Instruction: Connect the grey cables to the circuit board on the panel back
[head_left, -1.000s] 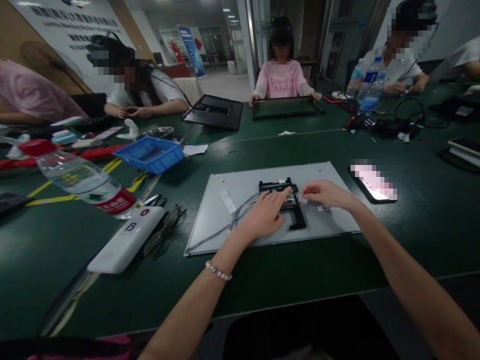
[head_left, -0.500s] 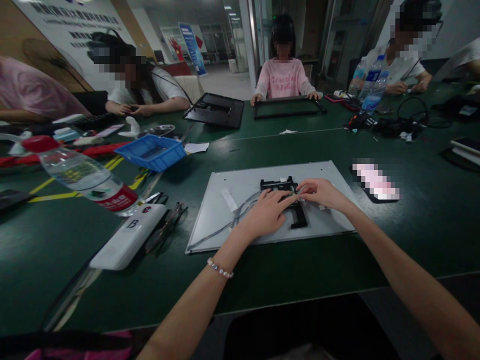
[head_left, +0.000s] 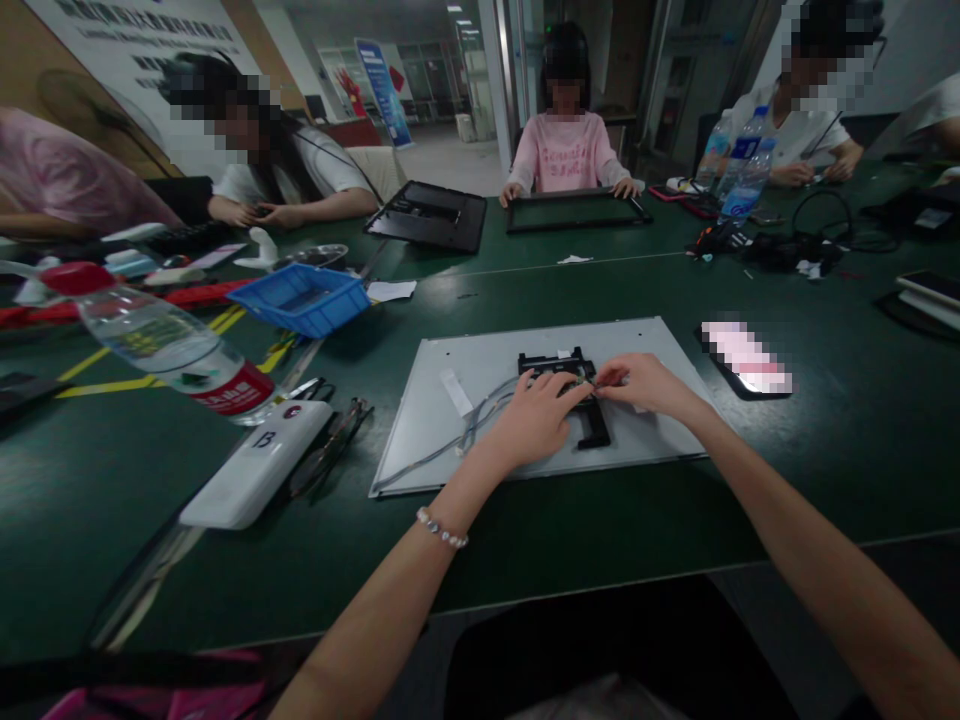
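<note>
A flat pale panel (head_left: pixel 409 400), like the back of a small screen, lies on the green table before me. On it rests a black plastic frame piece (head_left: pixel 596 428), partly covered by my hands. My left hand (head_left: pixel 534 420) lies over this piece, fingers stretched out, the index finger reaching toward the right fingertips. With thumb and fingers pinched, my right hand (head_left: pixel 645 385) meets the piece's right side; whatever is between those fingertips is too small to make out. Grey cables (head_left: pixel 427 463) run from under my left hand to the panel's lower left corner.
To the left are a white power bank (head_left: pixel 259 465), glasses (head_left: pixel 330 450), a tilted water bottle (head_left: pixel 176 345) and a blue bin (head_left: pixel 300 305). A phone (head_left: pixel 742 360) lies right of the panel. Across the table a person (head_left: pixel 566 150) holds a black frame (head_left: pixel 581 225).
Both hands stay at the same spot on the black piece, with only slight finger movement. The whole view has shifted a little.
</note>
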